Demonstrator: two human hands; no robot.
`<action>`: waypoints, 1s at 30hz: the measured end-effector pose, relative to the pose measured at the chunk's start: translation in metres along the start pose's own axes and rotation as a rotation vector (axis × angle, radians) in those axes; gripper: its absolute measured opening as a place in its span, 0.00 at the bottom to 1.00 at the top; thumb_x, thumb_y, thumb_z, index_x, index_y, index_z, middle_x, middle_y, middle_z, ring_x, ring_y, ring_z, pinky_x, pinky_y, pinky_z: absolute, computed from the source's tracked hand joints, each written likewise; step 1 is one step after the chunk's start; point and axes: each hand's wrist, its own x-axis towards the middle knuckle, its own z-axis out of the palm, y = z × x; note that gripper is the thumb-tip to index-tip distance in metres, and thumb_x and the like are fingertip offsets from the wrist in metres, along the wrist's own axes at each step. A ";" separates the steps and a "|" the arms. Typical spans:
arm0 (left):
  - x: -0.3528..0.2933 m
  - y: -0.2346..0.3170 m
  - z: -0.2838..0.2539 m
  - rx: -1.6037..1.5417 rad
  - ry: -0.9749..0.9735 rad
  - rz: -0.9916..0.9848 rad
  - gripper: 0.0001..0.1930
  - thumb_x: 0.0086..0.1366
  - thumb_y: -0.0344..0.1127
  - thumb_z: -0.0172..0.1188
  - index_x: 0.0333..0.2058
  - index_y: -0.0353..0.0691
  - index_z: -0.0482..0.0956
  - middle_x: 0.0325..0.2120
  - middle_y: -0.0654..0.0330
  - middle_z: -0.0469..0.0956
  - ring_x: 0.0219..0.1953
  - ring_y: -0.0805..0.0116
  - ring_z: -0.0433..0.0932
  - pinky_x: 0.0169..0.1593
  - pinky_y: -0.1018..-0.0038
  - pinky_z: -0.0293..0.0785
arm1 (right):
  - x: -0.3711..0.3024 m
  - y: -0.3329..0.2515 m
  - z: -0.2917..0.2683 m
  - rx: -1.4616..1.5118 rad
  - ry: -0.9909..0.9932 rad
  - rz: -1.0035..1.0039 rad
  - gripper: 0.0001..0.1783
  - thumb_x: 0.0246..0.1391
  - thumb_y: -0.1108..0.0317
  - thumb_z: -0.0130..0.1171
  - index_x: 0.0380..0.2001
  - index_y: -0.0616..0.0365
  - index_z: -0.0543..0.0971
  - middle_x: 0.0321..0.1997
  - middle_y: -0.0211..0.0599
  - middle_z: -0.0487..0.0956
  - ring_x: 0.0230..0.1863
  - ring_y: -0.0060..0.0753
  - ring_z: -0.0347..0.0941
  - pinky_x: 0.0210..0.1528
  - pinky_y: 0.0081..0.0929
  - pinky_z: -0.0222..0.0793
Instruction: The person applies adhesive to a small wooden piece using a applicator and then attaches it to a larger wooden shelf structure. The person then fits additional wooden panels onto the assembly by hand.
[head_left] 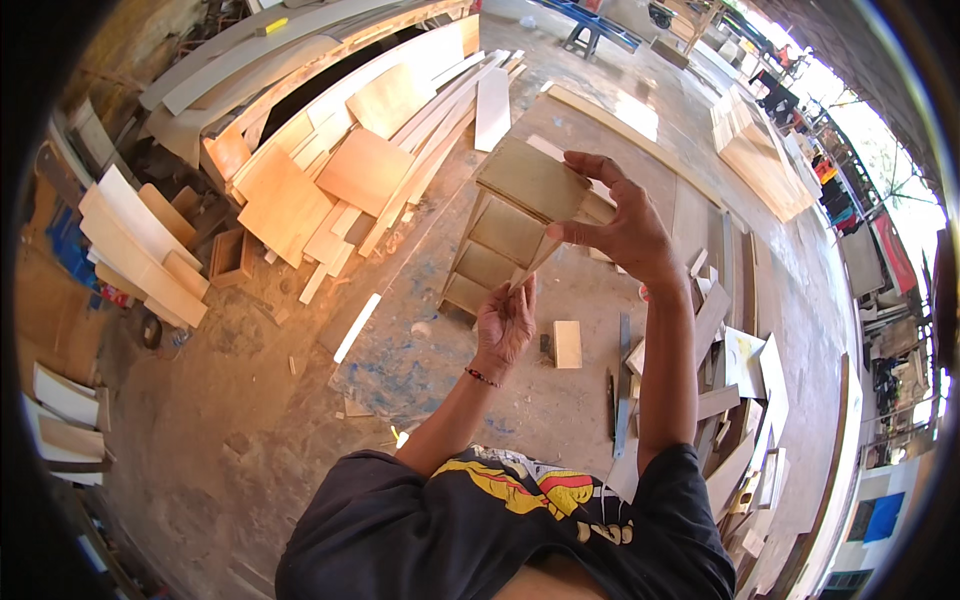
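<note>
A small wooden shelf unit (pixel 503 228), with several open compartments, is tilted up in front of me above the work table. My left hand (pixel 507 325) is closed around its lower edge; a beaded bracelet circles that wrist. At the upper right end, my right hand (pixel 637 228) grips a corner, its thumb against the side and its fingers over the top board. Below the unit a small wooden block (pixel 567 345) lies on the paint-stained table (pixel 400 350). A long, narrow, grey-blue strip (pixel 622 385) lies right of the block.
Planks and boards (pixel 370 170) are piled at the back left. Wood offcuts (pixel 735 390) crowd the right side. A stack of pale boards (pixel 760 155) stands at the far right. An open wooden box (pixel 232 257) sits on the floor at left, near leaning curved panels (pixel 140 240).
</note>
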 end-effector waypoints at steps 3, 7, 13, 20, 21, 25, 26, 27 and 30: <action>0.000 0.001 0.000 -0.007 0.002 0.004 0.14 0.63 0.28 0.46 0.42 0.21 0.72 0.42 0.42 0.74 0.50 0.54 0.73 0.48 0.70 0.78 | 0.000 0.000 0.000 0.004 0.008 0.001 0.45 0.30 0.56 0.74 0.53 0.65 0.68 0.52 0.46 0.72 0.56 0.38 0.66 0.59 0.30 0.58; 0.000 0.003 -0.002 -0.018 0.014 0.003 0.14 0.63 0.28 0.46 0.42 0.21 0.72 0.42 0.43 0.75 0.50 0.54 0.73 0.48 0.70 0.78 | -0.001 0.002 0.001 0.010 0.023 0.013 0.45 0.30 0.55 0.74 0.52 0.65 0.68 0.51 0.45 0.73 0.56 0.37 0.66 0.59 0.30 0.58; 0.000 0.003 -0.003 0.004 -0.001 0.000 0.14 0.63 0.28 0.45 0.42 0.22 0.72 0.43 0.41 0.74 0.50 0.55 0.73 0.48 0.70 0.78 | -0.003 0.006 0.002 0.014 0.044 -0.009 0.44 0.31 0.55 0.74 0.52 0.64 0.68 0.51 0.44 0.73 0.56 0.36 0.67 0.59 0.29 0.58; 0.000 0.005 -0.001 -0.025 -0.025 -0.034 0.15 0.63 0.28 0.45 0.43 0.22 0.72 0.45 0.40 0.72 0.51 0.55 0.72 0.49 0.71 0.77 | -0.006 0.008 -0.001 0.043 0.057 -0.080 0.46 0.32 0.53 0.73 0.54 0.66 0.67 0.53 0.48 0.71 0.59 0.39 0.64 0.60 0.31 0.56; 0.000 0.005 -0.001 -0.024 -0.042 -0.040 0.15 0.63 0.27 0.44 0.44 0.22 0.71 0.46 0.41 0.71 0.51 0.55 0.72 0.49 0.71 0.77 | -0.007 0.006 -0.004 0.050 0.071 -0.079 0.45 0.34 0.52 0.72 0.54 0.67 0.66 0.54 0.49 0.71 0.59 0.40 0.63 0.61 0.32 0.56; 0.003 0.000 -0.001 -0.015 -0.100 -0.065 0.21 0.61 0.23 0.43 0.54 0.28 0.62 0.55 0.47 0.64 0.52 0.53 0.71 0.51 0.70 0.76 | -0.009 0.007 -0.015 0.204 0.184 0.052 0.41 0.43 0.50 0.66 0.53 0.68 0.66 0.54 0.52 0.70 0.60 0.42 0.62 0.61 0.36 0.56; 0.002 -0.002 0.001 -0.007 -0.111 -0.069 0.25 0.60 0.22 0.43 0.58 0.30 0.58 0.58 0.50 0.61 0.52 0.53 0.70 0.52 0.69 0.75 | -0.008 0.012 -0.016 0.228 0.175 0.046 0.40 0.44 0.50 0.65 0.53 0.69 0.66 0.54 0.52 0.70 0.60 0.43 0.63 0.60 0.37 0.57; 0.002 -0.006 0.003 -0.004 -0.112 -0.072 0.25 0.60 0.22 0.43 0.58 0.30 0.57 0.58 0.50 0.61 0.52 0.53 0.70 0.52 0.69 0.75 | -0.007 0.020 -0.017 0.250 0.167 0.041 0.39 0.46 0.50 0.64 0.53 0.69 0.66 0.54 0.52 0.70 0.59 0.43 0.63 0.60 0.38 0.57; 0.001 -0.008 0.011 0.008 -0.101 -0.078 0.26 0.60 0.22 0.43 0.58 0.31 0.56 0.58 0.50 0.61 0.52 0.53 0.71 0.52 0.69 0.75 | -0.007 0.015 -0.015 0.231 0.157 -0.004 0.40 0.44 0.48 0.64 0.52 0.68 0.67 0.53 0.53 0.71 0.57 0.45 0.65 0.58 0.38 0.60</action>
